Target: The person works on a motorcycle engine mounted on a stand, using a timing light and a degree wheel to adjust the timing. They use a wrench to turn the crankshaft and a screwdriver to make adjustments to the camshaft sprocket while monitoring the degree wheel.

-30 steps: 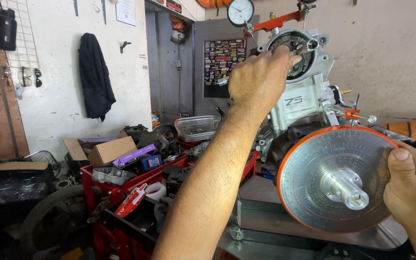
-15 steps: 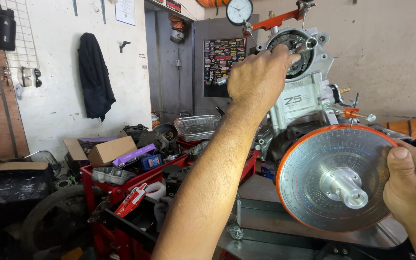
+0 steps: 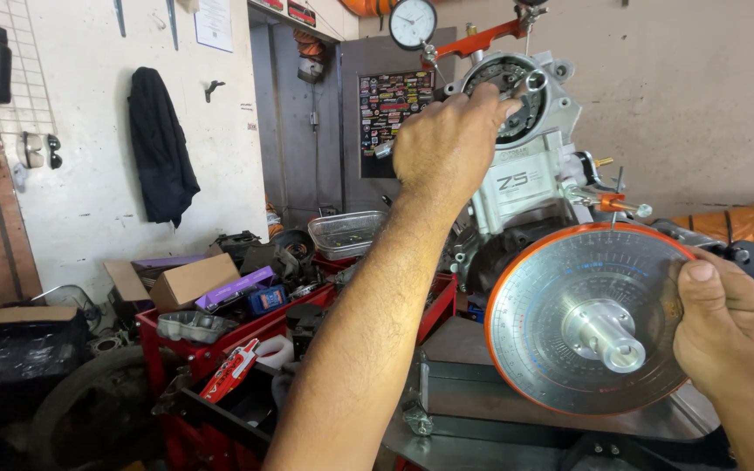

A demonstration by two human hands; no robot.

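Observation:
A silver engine (image 3: 525,187) stands upright on a metal stand. My left hand (image 3: 448,144) reaches up to its top, fingers closed at the round cam sprocket opening (image 3: 517,92); what they pinch is hidden. My right hand (image 3: 730,331) grips the right edge of a large silver degree wheel (image 3: 582,318) with an orange rim and a central hub. A round dial gauge (image 3: 413,22) on an orange arm sits above the engine.
A red tool cart (image 3: 246,349) crowded with boxes, parts and a clear plastic tray (image 3: 345,234) stands to the left. A dark jacket (image 3: 161,144) hangs on the white wall. A tyre (image 3: 89,410) lies low left. An orange duct (image 3: 743,222) runs at right.

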